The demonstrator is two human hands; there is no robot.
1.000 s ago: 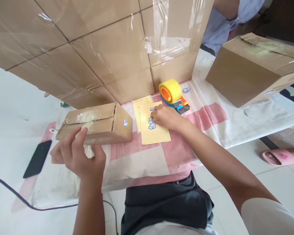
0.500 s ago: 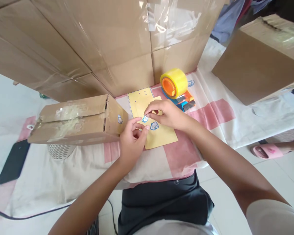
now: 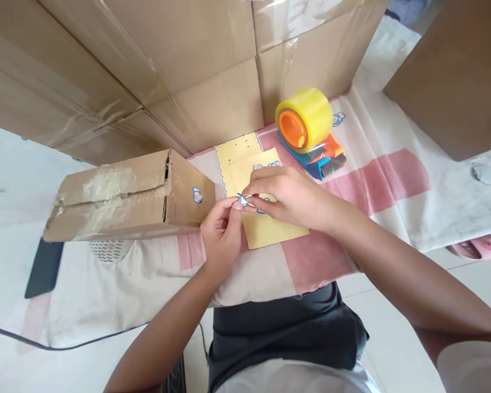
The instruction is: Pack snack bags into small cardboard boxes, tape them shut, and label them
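Between both hands is a small blue-edged white sticker [image 3: 243,200], held just above a yellow sheet [image 3: 276,232]. My left hand [image 3: 223,226] pinches its left side between thumb and forefinger. The fingertips of my right hand [image 3: 276,191] close on its other side. Other blue-edged stickers lie on the sheet, partly covered by my right hand. A second yellow sheet with a scalloped blue border [image 3: 238,146] lies partly beneath the first. Left of my hands, a cardboard box [image 3: 192,183] bears a similar sticker [image 3: 197,195] on its end.
A yellow tape roll [image 3: 317,117] sits on a blue and orange dispenser [image 3: 321,164]. Large taped cartons [image 3: 213,103] rise behind. Another carton [image 3: 454,87] stands at right, and a dark flat object [image 3: 45,267] lies at left. A checked cloth [image 3: 323,259] covers the table.
My left hand has come up to the sticker and now pinches it along with my right. The sticker has been raised from close to the sheet. The camera view has shifted slightly.
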